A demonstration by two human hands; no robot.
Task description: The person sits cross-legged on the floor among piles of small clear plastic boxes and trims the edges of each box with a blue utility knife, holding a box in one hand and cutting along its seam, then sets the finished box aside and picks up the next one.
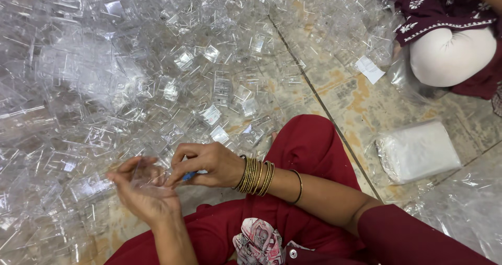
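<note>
1. A wide heap of small clear plastic box parts covers the mottled grey-and-tan stone floor across the left and top of the view
2. A second person in a dark maroon embroidered top and pale trousers sits at the upper right, well apart from the working hands
3. A flat white packet in a clear plastic bag lies on the floor to the right of the wearer's red-clad knee
4. The right hand, with a stack of gold bangles at the wrist, has its fingers pressed together, pinching a small blue tool whose visible tip points left and slightly down
5. The left hand is palm up, fingers loosely curled around a small clear plastic piece just above the lap; its long axis cannot be told through the glare
6. The two hands touch over that piece
</note>
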